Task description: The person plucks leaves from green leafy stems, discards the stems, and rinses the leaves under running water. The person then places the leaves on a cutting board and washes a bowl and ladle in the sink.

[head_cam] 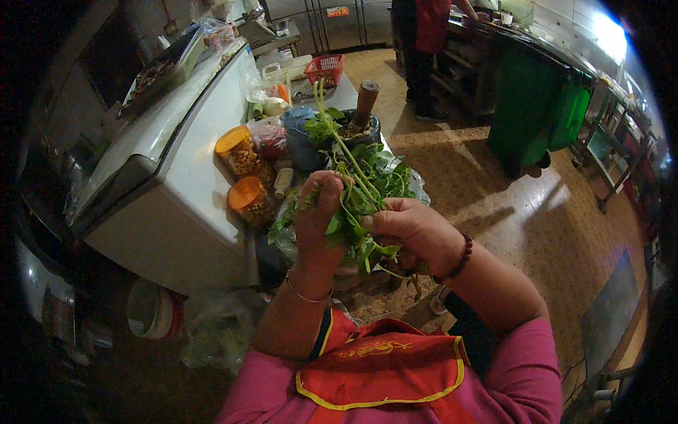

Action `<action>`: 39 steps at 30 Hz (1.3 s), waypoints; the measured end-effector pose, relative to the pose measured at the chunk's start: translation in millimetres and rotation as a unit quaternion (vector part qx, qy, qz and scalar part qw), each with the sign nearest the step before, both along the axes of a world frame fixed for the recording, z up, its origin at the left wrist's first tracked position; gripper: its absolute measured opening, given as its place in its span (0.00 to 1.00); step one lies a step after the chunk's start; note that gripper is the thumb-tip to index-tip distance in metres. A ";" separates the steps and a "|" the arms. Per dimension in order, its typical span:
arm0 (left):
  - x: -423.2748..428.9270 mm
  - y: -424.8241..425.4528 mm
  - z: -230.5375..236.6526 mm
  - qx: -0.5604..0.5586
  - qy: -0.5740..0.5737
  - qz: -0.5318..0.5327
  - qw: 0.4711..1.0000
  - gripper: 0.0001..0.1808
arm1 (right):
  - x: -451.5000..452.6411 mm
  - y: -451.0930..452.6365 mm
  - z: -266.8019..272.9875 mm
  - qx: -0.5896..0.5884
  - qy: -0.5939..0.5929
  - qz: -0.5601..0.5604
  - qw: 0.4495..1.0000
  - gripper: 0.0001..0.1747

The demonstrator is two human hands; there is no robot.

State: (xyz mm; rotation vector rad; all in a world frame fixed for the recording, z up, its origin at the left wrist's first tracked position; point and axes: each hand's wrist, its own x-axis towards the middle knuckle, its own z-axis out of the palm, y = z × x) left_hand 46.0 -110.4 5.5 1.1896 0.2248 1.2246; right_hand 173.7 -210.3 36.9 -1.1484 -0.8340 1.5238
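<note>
My left hand [321,212] is closed around a bunch of leafy green herb stems [356,168], which stick up and away from me. Thumb and fingertips of my right hand [410,225] pinch the same greens lower down, with leaves hanging below. Beyond my hands a larger heap of the greens [394,177] lies on a plastic bag [418,185]. Behind the stems stands a dark mortar [365,137] with a wooden pestle [366,103] upright in it.
Two orange-lidded jars [249,196] and a small white bottle [284,182] stand to the left, beside a white chest freezer [196,185]. A red plastic basket [324,69] sits farther back. Green wheeled bins [529,106] and another person in a red apron [431,26] are at the right.
</note>
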 end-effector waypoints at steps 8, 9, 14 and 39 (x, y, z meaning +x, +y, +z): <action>-2.3 -1.2 1.9 0.096 0.102 0.068 0.988 0.15 | 7.0 -0.5 0.6 0.006 -0.051 0.006 0.999 0.10; -3.7 0.7 4.4 0.059 0.097 0.029 0.993 0.15 | 9.6 -0.3 0.0 0.027 -0.071 0.005 0.997 0.10; -12.4 4.3 18.4 0.229 0.217 0.039 0.948 0.13 | 20.2 6.2 -8.1 0.166 -0.253 -0.057 0.951 0.10; -26.9 68.3 -33.2 -0.298 -0.060 -0.228 0.925 0.15 | 103.5 -3.7 -6.6 0.249 0.160 -0.325 0.898 0.10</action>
